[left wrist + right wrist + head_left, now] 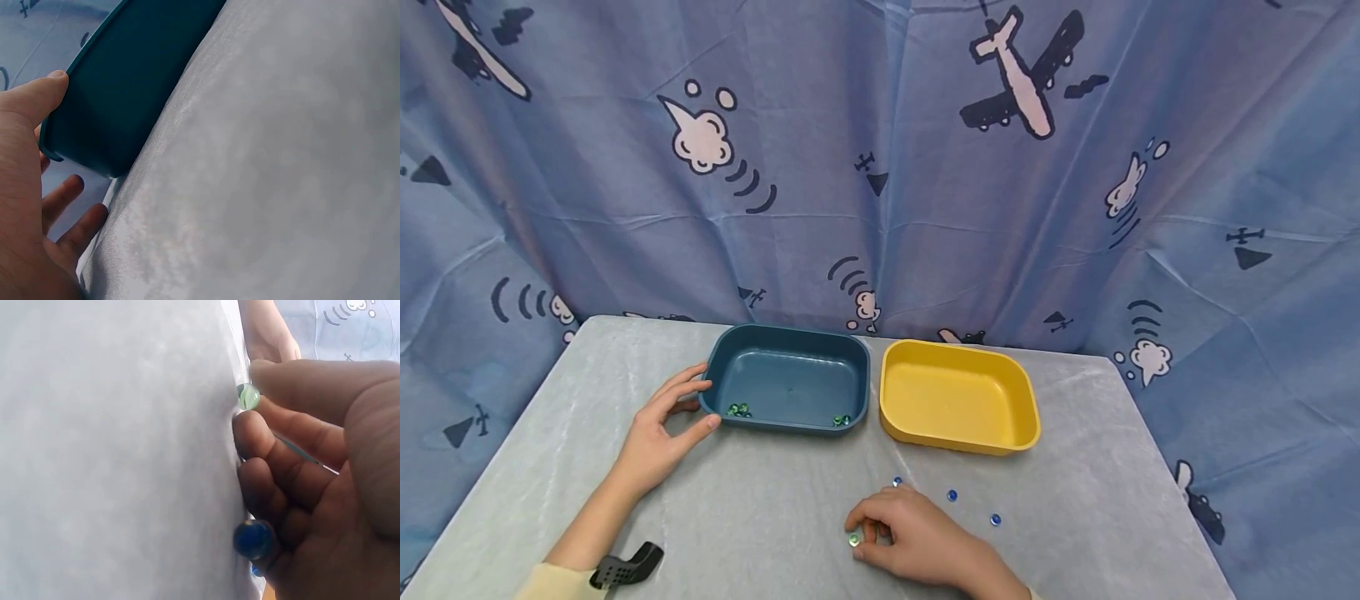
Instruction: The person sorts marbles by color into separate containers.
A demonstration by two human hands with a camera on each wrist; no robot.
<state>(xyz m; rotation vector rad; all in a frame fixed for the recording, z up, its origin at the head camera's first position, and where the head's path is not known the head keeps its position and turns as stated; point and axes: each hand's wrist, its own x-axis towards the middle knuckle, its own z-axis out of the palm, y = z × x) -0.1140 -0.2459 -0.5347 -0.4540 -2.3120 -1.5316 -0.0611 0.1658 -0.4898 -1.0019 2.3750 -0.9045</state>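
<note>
One green marble (854, 540) is pinched between the thumb and forefinger of the right hand (913, 533), the other fingers curled in beneath. It is on the near side of the desk (760, 517), about midway between the left and right edges; whether it is lifted off the cloth, I cannot tell. From these fingertips, the blue tub's (790, 429) near right corner lies almost straight toward the far edge, with the tub's long axis running left to right. The left hand (651, 437) is well apart from the marble: its loosely spread fingers touch the tub's left rim, its thumb the near left corner. Being round, the marble has no long axis; it looks clear and glassy, pale green, with a lighter streak inside. More green marbles (739, 410) lie in the tub's near corners.
</note>
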